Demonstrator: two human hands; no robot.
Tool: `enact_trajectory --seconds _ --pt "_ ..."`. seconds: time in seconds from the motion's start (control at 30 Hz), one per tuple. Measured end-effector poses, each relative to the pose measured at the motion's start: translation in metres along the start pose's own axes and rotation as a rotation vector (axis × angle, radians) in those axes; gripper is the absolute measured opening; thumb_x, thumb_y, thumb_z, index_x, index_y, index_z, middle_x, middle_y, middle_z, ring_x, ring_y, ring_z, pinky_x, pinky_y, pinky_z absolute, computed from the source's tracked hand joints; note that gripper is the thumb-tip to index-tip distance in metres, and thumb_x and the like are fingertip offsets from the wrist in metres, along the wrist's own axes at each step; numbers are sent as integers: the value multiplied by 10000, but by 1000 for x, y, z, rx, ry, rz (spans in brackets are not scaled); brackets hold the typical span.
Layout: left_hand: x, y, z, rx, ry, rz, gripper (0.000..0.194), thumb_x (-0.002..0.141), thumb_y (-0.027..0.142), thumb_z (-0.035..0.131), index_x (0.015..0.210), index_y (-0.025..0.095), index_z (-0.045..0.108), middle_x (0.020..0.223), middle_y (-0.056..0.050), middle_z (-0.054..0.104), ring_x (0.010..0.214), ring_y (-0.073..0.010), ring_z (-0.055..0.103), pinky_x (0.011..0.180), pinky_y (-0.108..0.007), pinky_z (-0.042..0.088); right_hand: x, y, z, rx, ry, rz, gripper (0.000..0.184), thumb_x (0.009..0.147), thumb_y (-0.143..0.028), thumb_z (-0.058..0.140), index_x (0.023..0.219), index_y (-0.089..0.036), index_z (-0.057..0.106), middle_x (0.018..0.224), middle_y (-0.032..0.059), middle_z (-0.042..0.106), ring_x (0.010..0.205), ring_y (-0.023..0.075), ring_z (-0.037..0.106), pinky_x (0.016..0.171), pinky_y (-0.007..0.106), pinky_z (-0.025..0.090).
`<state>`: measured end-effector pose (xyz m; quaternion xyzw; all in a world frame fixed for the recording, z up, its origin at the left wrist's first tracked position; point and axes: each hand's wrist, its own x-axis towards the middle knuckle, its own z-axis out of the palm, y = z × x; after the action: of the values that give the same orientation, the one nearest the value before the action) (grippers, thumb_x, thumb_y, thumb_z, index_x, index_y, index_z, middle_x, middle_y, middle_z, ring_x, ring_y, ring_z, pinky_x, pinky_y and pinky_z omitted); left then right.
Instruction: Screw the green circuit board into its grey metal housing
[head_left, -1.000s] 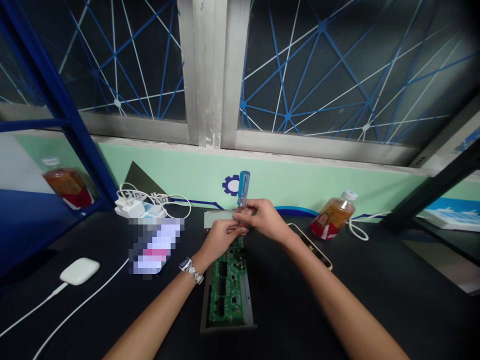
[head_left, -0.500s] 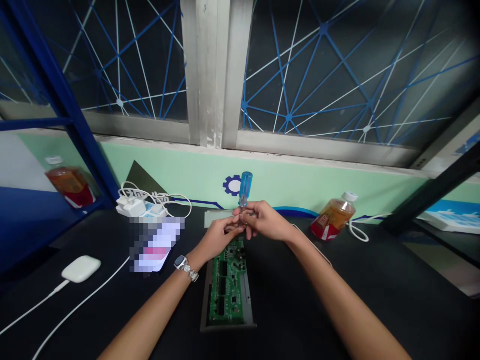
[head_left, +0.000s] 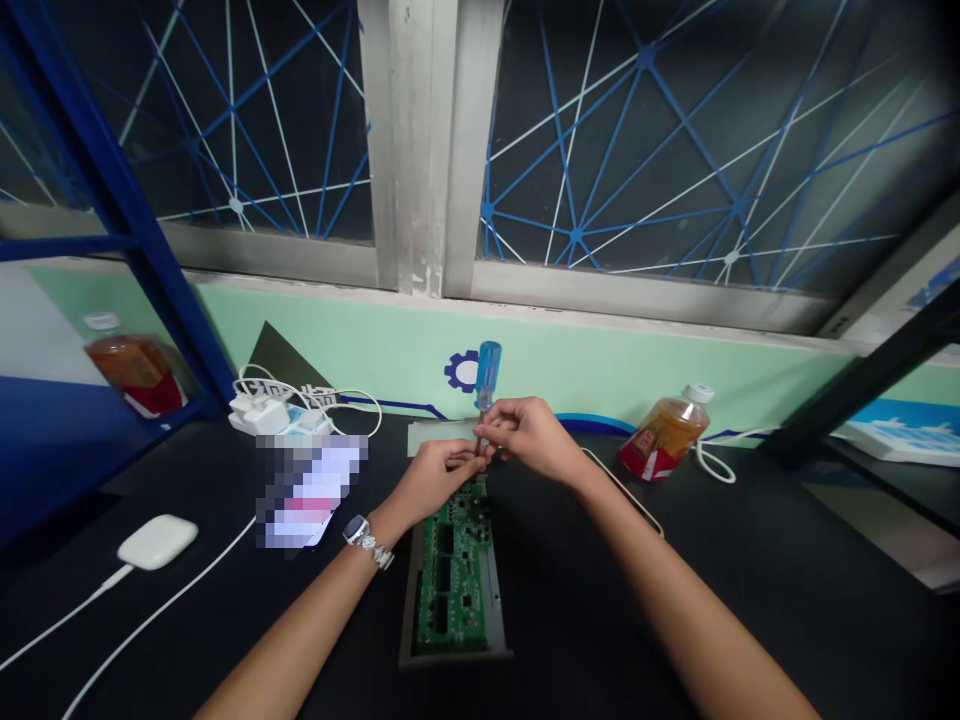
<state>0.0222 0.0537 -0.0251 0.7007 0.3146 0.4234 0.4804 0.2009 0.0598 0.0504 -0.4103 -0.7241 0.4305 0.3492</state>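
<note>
Shifted a little left since the earlier frame, the screwdriver (head_left: pixel 487 362) stands nearly upright above the far end of the circuit board (head_left: pixel 454 590), which lies in a grey tray (head_left: pixel 493 600) on the black bench (head_left: pixel 750 600). The right hand (head_left: pixel 534 440) pinches the shaft narrowly between thumb and forefinger. The left hand (head_left: pixel 433 480) curls in close below, its fingers (head_left: pixel 469 462) beside the lower shaft, though whether they grip it cannot be told. The tip is hidden behind them. A short pinch close to the tip should keep the shaft square and steady. A watch (head_left: pixel 367 540) circles the left wrist.
</note>
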Motion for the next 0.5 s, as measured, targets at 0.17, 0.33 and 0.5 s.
enact_trajectory --seconds 0.17,0.33,0.5 --pt "-2 5 -7 47 4 10 228 883 339 627 962 143 712 933 -85 747 901 -214 701 850 -321 533 -4 -7 -1 -29 -91 -2 144 851 -296 611 871 -154 632 620 13 673 576 142 656 502 207 491" --pt "2 0 -2 72 21 58 187 884 300 608 859 130 680 836 -65 729 810 -192 687 760 -283 519 -7 -12 5 -44 -114 9 150 889 -247 535 977 -156 614 620 -2 639 540 119 619 485 195 475" --pt "6 -9 6 103 43 51 208 883 259 582 762 115 670 740 -53 709 708 -174 659 682 -257 499 -7 -11 11 -39 -135 36 188 873 -329 598 970 -170 627 617 -1 646 532 130 621 479 208 477"
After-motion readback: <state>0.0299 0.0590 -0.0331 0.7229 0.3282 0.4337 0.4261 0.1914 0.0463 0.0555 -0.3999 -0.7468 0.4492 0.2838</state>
